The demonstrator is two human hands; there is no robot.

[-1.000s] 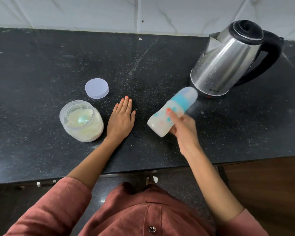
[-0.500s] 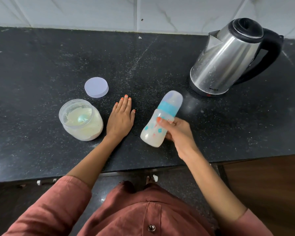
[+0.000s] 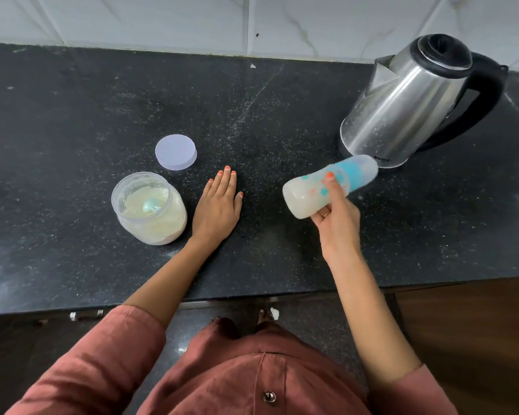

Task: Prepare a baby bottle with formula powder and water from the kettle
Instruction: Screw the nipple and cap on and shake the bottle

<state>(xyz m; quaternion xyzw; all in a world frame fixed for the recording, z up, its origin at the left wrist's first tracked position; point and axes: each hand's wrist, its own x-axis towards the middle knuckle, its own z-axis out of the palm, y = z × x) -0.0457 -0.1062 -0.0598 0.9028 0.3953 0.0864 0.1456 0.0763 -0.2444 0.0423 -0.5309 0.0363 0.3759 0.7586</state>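
Observation:
My right hand [image 3: 337, 217] grips a capped baby bottle [image 3: 306, 196] with a teal collar, held above the black counter and tilted far over, its cap toward the kettle. Milky white liquid fills the bottle. The steel kettle [image 3: 402, 106] with black lid and handle stands at the back right, close to the bottle's cap. An open clear jar of formula powder [image 3: 150, 211] with a teal scoop inside sits at the left. Flat on the counter beside the jar rests my left hand [image 3: 218, 206], fingers straight.
The jar's lilac lid [image 3: 176, 151] lies flat behind the jar. The black stone counter [image 3: 72, 109] runs back to a white tiled wall, and its front edge lies just under my forearms. A wooden surface shows at the lower right.
The bottle has swung in my right hand: back toward me and more upright half a second ago, now out to the right and tilted nearly level toward the kettle. My left hand has stayed put.

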